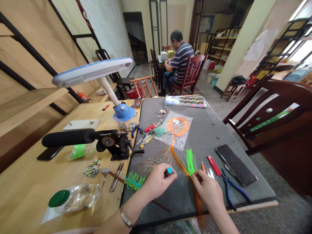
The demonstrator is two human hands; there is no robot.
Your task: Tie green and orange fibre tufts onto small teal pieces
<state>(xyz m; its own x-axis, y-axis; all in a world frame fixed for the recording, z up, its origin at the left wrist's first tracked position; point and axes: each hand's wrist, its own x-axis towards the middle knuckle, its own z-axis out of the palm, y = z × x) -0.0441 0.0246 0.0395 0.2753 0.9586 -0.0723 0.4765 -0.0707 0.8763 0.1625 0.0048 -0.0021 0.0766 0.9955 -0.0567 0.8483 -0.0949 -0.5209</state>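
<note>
My left hand (159,182) hovers over the grey mat, its fingers curled round a small turquoise piece (169,170) whose end pokes out by the thumb. With thumb and fingertips, my right hand (208,190) pinches the lower end of a bunch of bright green strands (190,161). Long orange strands (179,159) run from a clear bag (186,139) holding an orange coil (181,125), passing beside my right fingers. Left of my left wrist lies a row of tied green and blue strands (134,180) on a brown stick.
Blue-handled pliers (231,190), a red-handled tool (214,165) and a dark phone (235,164) lie at right. At left stand a black hand-cranked device (112,143), a lamp (123,111) and a green-lidded jar (59,198). A person (180,61) sits at a far table.
</note>
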